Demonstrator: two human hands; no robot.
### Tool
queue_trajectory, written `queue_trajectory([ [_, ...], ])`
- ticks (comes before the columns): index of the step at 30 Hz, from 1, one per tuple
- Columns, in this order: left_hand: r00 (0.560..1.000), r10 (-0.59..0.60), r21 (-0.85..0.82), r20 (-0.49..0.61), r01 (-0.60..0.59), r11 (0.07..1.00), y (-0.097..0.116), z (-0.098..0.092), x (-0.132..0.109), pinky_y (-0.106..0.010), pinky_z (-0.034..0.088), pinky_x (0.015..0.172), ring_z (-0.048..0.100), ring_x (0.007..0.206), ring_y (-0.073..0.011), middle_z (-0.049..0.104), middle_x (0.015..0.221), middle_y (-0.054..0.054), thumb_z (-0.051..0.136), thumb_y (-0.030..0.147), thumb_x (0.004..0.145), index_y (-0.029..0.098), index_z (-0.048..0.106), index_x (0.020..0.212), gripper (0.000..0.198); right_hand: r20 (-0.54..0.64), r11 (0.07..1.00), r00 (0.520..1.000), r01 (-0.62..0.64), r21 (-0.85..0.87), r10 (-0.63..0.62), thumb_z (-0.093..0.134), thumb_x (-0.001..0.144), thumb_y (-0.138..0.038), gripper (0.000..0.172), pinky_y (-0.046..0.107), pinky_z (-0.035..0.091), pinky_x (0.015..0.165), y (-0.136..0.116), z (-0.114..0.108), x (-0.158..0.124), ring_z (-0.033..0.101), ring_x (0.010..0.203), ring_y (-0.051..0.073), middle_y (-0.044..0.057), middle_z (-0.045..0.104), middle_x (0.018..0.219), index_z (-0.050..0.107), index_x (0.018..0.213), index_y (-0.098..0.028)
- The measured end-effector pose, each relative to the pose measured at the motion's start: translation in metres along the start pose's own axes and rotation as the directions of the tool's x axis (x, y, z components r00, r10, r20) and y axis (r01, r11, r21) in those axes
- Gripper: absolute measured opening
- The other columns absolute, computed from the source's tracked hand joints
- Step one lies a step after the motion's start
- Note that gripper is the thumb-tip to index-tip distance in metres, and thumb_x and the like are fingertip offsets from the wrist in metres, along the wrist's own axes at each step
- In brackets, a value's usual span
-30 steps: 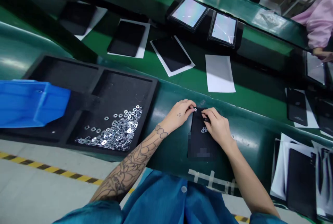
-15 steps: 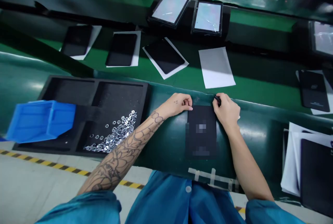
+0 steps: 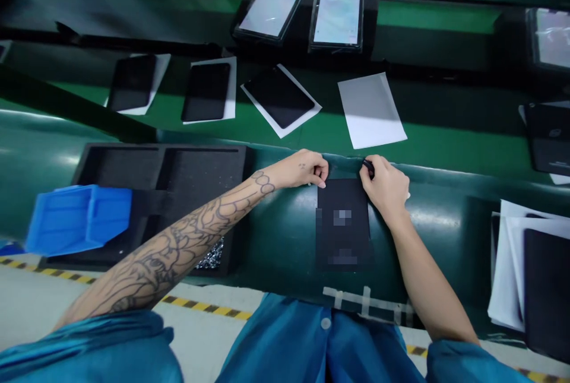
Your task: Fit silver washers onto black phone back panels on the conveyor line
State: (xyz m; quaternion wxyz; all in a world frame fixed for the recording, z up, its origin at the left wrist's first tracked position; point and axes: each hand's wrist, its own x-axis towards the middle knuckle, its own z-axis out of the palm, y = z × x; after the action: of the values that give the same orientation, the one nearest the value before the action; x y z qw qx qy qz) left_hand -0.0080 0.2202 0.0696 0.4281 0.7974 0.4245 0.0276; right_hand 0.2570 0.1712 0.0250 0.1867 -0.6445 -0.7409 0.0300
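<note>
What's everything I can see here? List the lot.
panel: one, black, on near ledge between the hands
foam tray: one, black, left of it
washers: heap, silver, in tray
bin: one, blue, on tray's left end
panels on sheets: four, black on white, on green belt
bare sheet: one, white, on belt
screens: three, lit, beyond belt
stack: one, white sheets, black panels, right edge
smock: one, blue, bottom
left hand: curled at panel's top left corner
right hand: pinching small black item at panel's top right

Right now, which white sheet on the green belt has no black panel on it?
The bare white sheet just beyond the right hand; the three sheets to its left each carry a black panel.
</note>
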Motion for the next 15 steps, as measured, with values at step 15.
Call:
queue_trajectory([
  [15, 0.996, -0.079, 0.049, 0.035, 0.077, 0.996, 0.007, 0.0, 0.001, -0.029, 0.042, 0.069, 0.061, 0.078, -0.0164, 0.073, 0.093, -0.001, 0.083, 0.031, 0.09, 0.022, 0.077, 0.086, 0.011, 0.018, 1.0, 1.0, -0.01, 0.023, 0.01, 0.053, 0.106, -0.031, 0.022, 0.034, 0.019, 0.06, -0.001, -0.002, 0.0, 0.067, 0.076, 0.019, 0.004, 0.081, 0.104, 0.072, 0.113, -0.024],
])
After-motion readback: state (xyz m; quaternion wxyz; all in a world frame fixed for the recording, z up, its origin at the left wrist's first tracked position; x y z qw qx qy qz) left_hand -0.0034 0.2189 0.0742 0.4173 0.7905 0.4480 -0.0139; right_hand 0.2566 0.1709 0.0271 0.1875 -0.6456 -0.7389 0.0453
